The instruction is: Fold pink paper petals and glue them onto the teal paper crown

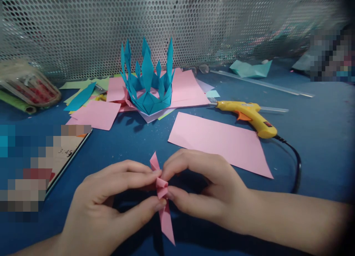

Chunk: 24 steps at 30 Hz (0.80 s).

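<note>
A pink folded paper bow (162, 187) is held upright between my two hands, above the front of the blue table. One pointed tail sticks up past my fingers and a longer one hangs down below. My left hand (111, 197) pinches the bow from the left with thumb and fingertips. From the right, the thumb and fingers of my right hand (208, 185) close on its looped middle. Just beyond my right hand lies a flat pink paper sheet (216, 137). Part of the bow's centre is hidden by my fingertips.
A blue paper crown (148, 97) stands on pink sheets at the back. A yellow glue gun (246, 113) lies right, its black cord (298, 167) running forward. At left are a phone (66, 160) and a clear plastic container (30, 82). Perforated metal (83, 27) rises behind.
</note>
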### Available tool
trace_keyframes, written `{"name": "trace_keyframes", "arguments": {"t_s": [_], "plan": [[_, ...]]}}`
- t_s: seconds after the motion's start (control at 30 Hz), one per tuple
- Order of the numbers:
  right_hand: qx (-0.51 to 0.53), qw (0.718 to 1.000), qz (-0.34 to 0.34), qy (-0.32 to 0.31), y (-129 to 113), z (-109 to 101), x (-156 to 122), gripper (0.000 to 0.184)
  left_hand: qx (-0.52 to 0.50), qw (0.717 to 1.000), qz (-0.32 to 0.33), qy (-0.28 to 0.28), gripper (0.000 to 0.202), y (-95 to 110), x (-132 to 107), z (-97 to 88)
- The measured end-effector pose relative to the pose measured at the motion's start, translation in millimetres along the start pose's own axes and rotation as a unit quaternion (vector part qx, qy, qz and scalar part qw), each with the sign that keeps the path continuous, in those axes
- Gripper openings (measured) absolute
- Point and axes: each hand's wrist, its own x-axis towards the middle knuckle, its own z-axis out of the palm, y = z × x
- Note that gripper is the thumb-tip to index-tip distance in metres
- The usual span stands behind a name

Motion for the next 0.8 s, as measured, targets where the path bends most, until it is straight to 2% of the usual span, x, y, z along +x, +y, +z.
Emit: {"name": "trace_keyframes", "arguments": {"t_s": [0.13,0.27,0.43,0.6,0.8], "plan": [[-0.018,1.0,-0.013,0.005,0,1,-1,0.008,0.005,1.0,0.007,0.011,0.03,2,0,1.1],[-0.023,1.0,0.003,0.012,-2,2,-1,0.009,0.009,1.0,-0.009,0.011,0.031,3,1,0.6],[-0.023,0.999,0.042,0.015,-1,2,0,0.007,-0.04,0.997,-0.062,0.023,0.045,2,0,2.4],[-0.016,0.996,0.082,0.025,-3,2,2,0.005,-0.112,0.983,-0.126,0.077,0.041,8,-1,10.4],[0.045,0.986,0.161,0.012,-3,3,2,0.003,-0.121,0.982,-0.128,0.071,0.04,8,0,12.9]]}}
